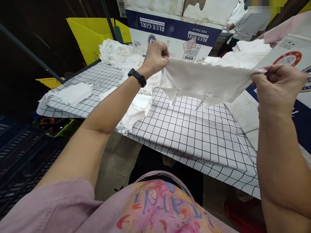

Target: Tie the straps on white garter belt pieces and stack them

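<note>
A small white garment (204, 79) is stretched out in the air above the checked tablecloth. Its top edge runs between my two hands, and two narrow, shiny strap-like strips hang from its lower side. My left hand (156, 56), below a black wristband, pinches the left corner. At the opposite corner my right hand (279, 81) grips the edge between thumb and fingers. The exact kind of garment cannot be made out. Below my left wrist lies a stack of folded white garments (139, 108).
The checked tablecloth (179, 129) covers the table. More white cloth piles (116, 53) lie at the back left, with a loose white piece (73, 94) nearer the left edge. A large printed carton (170, 29) stands behind; another carton (289, 48) is at right. A co-worker (252, 26) is beyond.
</note>
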A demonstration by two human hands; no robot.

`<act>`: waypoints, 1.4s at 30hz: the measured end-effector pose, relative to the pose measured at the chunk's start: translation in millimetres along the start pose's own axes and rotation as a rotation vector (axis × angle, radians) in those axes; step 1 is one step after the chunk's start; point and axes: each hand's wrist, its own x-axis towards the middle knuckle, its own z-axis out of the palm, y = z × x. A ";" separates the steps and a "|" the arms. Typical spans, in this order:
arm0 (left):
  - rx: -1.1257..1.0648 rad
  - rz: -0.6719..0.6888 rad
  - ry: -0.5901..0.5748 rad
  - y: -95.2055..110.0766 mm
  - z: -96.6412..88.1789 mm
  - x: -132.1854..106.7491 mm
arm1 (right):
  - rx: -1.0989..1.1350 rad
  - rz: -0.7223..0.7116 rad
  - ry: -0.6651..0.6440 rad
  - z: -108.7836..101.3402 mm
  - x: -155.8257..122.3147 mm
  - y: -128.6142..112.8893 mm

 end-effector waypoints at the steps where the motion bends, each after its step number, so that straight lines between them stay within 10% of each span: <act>1: -0.011 -0.009 -0.002 -0.8 0.1 -0.3 | -0.001 0.005 0.002 0.2 -0.8 -2.2; 27: -0.150 0.005 0.161 -18.4 -12.5 -16.0 | 0.107 0.149 -0.131 3.5 -15.0 -13.0; 36: -0.741 -0.255 -0.092 -20.5 -20.2 -28.3 | 0.205 0.383 -0.089 -1.7 -12.6 0.6; 42: -0.816 -0.182 -0.075 -25.4 -24.9 -36.1 | 0.166 0.304 -0.088 -7.4 -16.4 10.7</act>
